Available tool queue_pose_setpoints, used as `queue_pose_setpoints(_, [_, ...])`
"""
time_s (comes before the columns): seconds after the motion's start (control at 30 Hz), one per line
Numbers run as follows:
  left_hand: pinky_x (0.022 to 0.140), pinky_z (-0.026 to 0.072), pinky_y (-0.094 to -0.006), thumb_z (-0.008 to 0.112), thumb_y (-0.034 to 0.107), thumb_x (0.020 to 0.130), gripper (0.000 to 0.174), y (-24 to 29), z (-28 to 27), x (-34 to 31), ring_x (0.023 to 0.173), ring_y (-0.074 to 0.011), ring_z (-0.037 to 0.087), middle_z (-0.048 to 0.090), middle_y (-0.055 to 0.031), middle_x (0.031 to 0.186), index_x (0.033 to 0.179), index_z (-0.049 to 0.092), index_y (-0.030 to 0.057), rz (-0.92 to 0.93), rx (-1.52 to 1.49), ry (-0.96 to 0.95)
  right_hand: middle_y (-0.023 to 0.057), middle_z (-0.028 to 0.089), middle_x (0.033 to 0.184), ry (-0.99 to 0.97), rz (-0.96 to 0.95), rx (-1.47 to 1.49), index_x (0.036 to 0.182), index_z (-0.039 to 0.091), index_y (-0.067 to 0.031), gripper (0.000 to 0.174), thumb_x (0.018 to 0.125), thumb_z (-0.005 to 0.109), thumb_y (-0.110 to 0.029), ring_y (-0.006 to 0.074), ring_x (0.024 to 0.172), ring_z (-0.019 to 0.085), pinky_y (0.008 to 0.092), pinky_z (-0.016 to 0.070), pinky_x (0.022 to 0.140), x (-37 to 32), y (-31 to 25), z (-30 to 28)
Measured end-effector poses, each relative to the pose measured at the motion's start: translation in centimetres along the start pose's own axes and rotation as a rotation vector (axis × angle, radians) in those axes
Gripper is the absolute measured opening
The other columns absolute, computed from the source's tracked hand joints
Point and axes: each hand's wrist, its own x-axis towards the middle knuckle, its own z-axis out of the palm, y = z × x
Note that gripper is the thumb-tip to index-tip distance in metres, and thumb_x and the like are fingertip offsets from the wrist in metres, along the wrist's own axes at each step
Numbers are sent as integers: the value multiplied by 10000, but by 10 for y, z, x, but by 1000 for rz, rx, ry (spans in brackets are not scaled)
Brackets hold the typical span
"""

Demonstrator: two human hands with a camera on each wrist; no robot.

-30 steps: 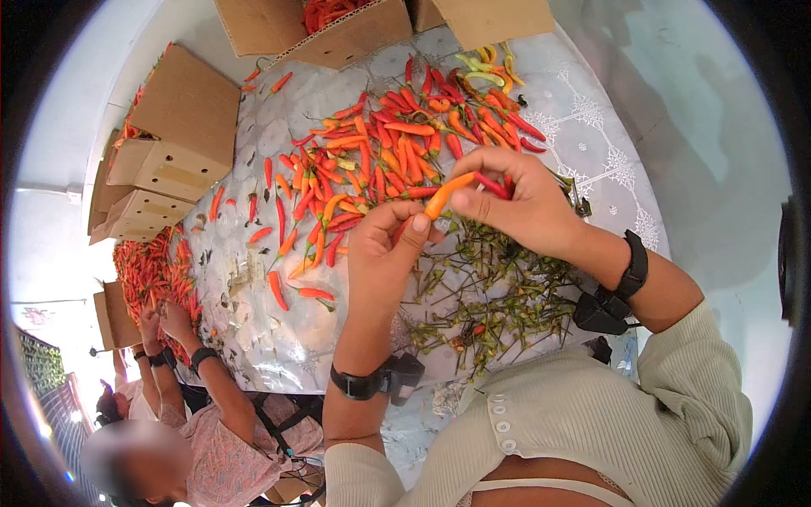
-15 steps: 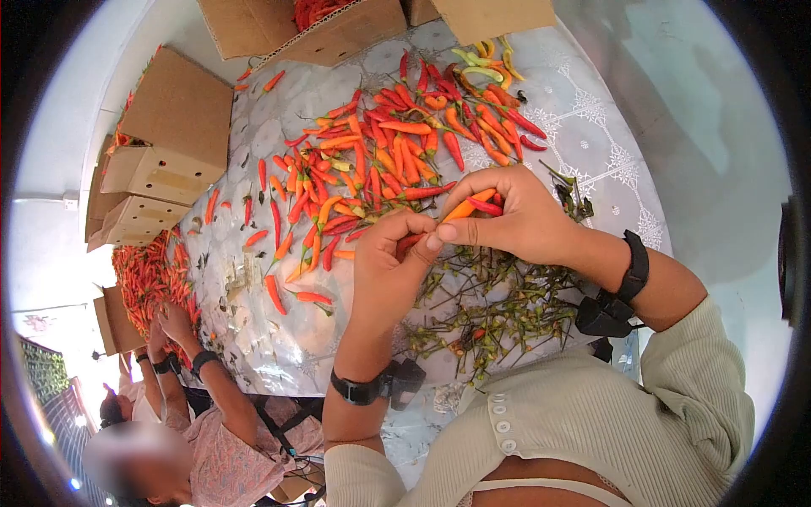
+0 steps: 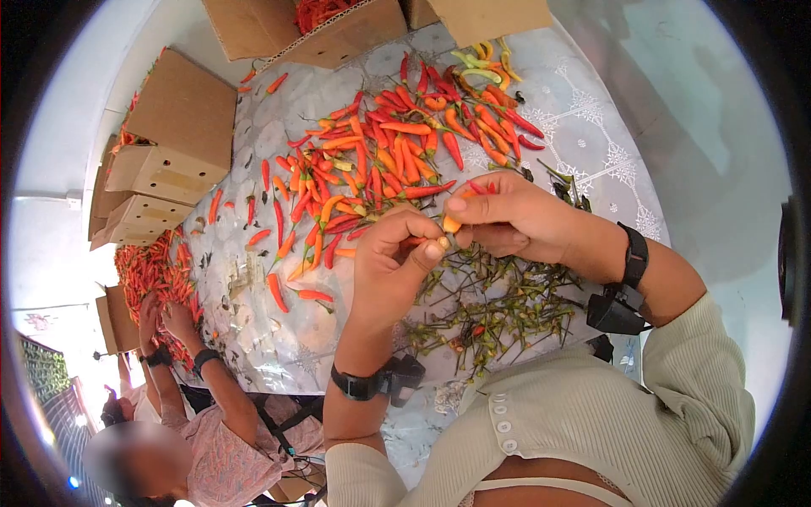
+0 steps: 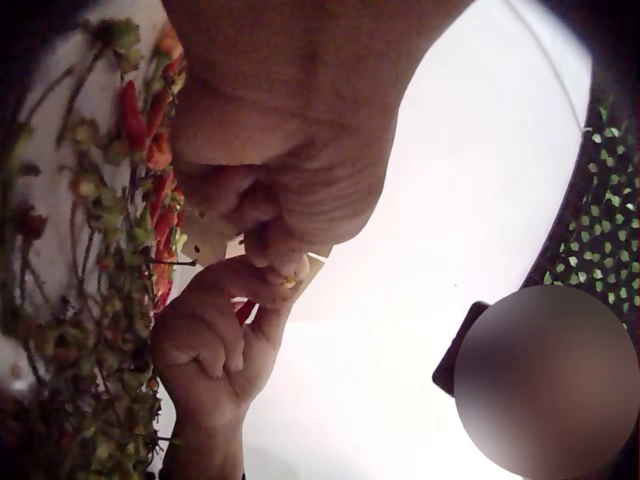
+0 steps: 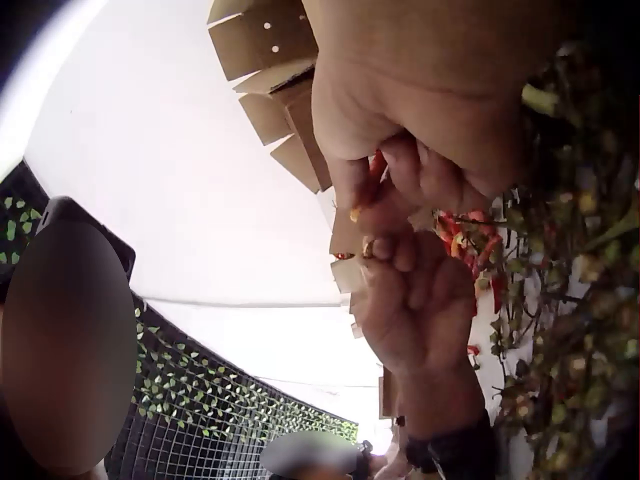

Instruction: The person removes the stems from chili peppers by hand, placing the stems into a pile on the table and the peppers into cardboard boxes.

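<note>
My right hand [image 3: 519, 215] holds an orange chili pepper [image 3: 452, 225] by thumb and fingers, with a red chili [image 3: 481, 188] tucked in the same grip. Close against it, my left hand [image 3: 384, 266] pinches a chili stem end [image 3: 443, 242] between thumb and forefinger, its other fingers curled. In the right wrist view the red chili [image 5: 377, 165] shows between the right hand's fingers, most of it hidden. Beyond the hands spreads a loose pile of red and orange chilies [image 3: 372, 160]. Under the right forearm lies a heap of green stems [image 3: 498, 313].
Cardboard boxes [image 3: 173, 118] stand along the left, and another box [image 3: 338, 42] with chilies is at the back. Yellow-green chilies [image 3: 481, 74] lie at the far right of the patterned tablecloth [image 3: 608, 160]. To the left another person [image 3: 228, 448] handles a big chili heap [image 3: 156, 270].
My right hand first brought the orange chili's end to my left fingertips, turning it inward. Now the hands have parted slightly, the chili's cut end showing and the stem end in my left fingers.
</note>
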Motion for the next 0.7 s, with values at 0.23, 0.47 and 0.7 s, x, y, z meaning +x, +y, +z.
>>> queue_pose_setpoints(0.23, [620,331,-181,710,140,779,232,11,2,0,704,-47,419,483,11,817,924,550,54,-131,98,-43,65,611,723,28,-185,-114,920,544,-36,185,875,602,-206,-3,385,332,161,212,342,-5,-9,7])
queue_pose_setpoints(0.47, [493,301,-161,634,317,855,348,15,-2,0,589,-27,385,491,36,780,1037,528,41,-335,-247,103,25,609,753,-114,-434,-649,928,579,-31,192,799,693,-116,23,626,501,178,400,551,-1,8,9])
queue_pose_setpoints(0.7, [430,241,-154,604,311,876,334,13,12,0,537,-4,375,536,29,769,1043,552,26,-363,-41,-3,97,624,792,132,-603,-972,888,616,-45,254,699,732,-168,175,754,599,285,456,664,-5,11,19])
